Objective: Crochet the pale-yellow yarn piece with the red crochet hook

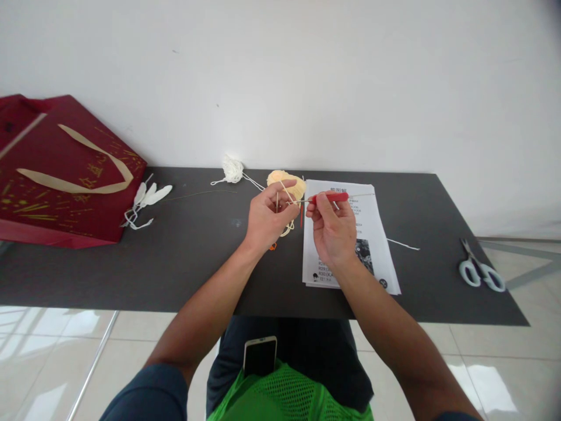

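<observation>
Your right hand (336, 231) grips the red-handled crochet hook (338, 197) over the printed sheets (311, 248). Left of them, your left hand (268, 215) pinches cream yarn (287, 191).

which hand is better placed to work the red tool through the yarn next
Probably the right hand: it grips the red tool, whose metal end points toward the left hand, and the left is taken up holding yarn.

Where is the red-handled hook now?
In the head view, the red-handled hook is in the right hand, over the printed sheets, pointing toward the left hand.
</observation>
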Demonstrator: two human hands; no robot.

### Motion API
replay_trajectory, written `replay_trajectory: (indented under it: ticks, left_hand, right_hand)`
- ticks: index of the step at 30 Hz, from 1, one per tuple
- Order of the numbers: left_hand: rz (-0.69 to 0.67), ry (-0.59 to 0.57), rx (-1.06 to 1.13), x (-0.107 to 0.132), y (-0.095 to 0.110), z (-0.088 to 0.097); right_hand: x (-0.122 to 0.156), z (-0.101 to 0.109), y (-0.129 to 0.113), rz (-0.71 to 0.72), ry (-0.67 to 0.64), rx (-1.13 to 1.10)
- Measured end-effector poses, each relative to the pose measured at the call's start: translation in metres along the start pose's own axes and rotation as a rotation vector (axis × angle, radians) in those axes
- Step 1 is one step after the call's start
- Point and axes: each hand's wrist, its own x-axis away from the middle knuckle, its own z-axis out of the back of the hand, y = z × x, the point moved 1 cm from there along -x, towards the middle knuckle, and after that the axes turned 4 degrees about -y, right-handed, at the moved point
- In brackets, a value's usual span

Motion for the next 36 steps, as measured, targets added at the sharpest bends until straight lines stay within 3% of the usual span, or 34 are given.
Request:
replay_trajectory:
  ticks: [9,23,30,36]
  left_hand:
    - [0.017,0.009,-0.037,-0.001,-0.002,-0.002]
    - [-0.151,0.076,0.036,-0.002,-0.009,0.0]
    - [-0.068,0.042,0.065,-0.002,-0.011,0.0]
    - [-0.105,0.057,0.092,-0.003,-0.014,0.001]
  right_hand:
    - [0.003,0.001,0.001,0.092,-0.037,0.072]
    - [0.0,0.001,0.004,-0.068,0.027,-0.073]
    - [0.004,0.0,0.004,-0.005,-0.005,-0.003]
    - [0.004,0.001,0.006,0.089,-0.006,0.039]
